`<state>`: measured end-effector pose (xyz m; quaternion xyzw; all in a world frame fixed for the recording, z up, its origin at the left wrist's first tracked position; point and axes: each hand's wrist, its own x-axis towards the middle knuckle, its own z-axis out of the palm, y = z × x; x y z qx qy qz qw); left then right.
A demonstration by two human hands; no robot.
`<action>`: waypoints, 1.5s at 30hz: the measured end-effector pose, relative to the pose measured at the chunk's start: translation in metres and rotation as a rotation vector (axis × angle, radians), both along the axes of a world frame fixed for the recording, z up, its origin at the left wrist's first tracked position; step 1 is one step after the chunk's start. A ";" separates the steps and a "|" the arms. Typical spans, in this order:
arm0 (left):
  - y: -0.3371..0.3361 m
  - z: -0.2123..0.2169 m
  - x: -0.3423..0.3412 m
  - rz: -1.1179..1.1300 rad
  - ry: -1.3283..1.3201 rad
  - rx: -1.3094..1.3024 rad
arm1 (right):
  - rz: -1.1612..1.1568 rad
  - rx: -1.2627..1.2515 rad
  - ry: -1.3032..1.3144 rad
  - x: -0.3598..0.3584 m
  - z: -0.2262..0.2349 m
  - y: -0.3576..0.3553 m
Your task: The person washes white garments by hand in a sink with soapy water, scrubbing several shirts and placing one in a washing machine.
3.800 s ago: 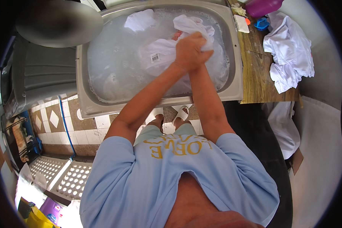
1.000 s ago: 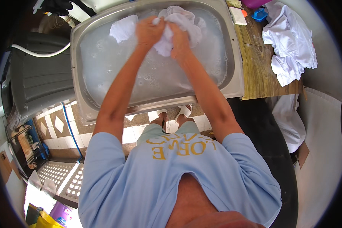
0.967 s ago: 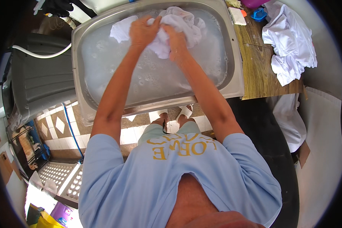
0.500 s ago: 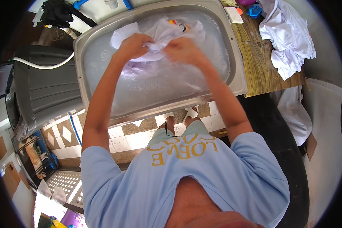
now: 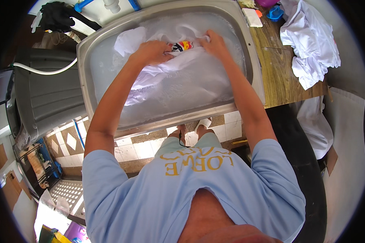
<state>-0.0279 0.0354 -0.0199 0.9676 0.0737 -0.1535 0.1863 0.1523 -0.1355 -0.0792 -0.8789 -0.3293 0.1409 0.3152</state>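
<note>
A wet white garment (image 5: 160, 69) with a red, yellow and black printed patch (image 5: 183, 46) lies partly under cloudy, sudsy water in a metal sink (image 5: 250, 60). My left hand (image 5: 152, 53) grips the cloth just left of the patch, fingers curled into it. To the right of the patch, my right hand (image 5: 215, 44) pinches another fold, so the fabric stretches between both hands. Part of the white cloth (image 5: 130, 40) floats beyond my left wrist. Water and folds hide the rest of the garment.
On the right, a wooden counter (image 5: 278, 81) holds a pile of white clothes (image 5: 310, 44), a blue plastic item (image 5: 275, 13) and a pale block (image 5: 252, 17). A grey plastic unit (image 5: 48, 87) with a white hose (image 5: 44, 71) stands left of the sink.
My hands have moved apart, the right one outward and up. The printed patch has come nearer and now shows between them, with the cloth spread wider.
</note>
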 end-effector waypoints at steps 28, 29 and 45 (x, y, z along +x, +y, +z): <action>-0.009 -0.053 0.020 0.622 -0.283 0.166 | 0.145 0.171 -0.143 -0.014 -0.007 0.023; -0.009 -0.058 0.019 0.645 -0.294 0.159 | 0.135 0.152 -0.109 -0.015 -0.011 0.024; -0.018 0.041 0.024 0.709 -0.789 0.020 | 0.506 0.701 0.605 0.035 0.122 0.046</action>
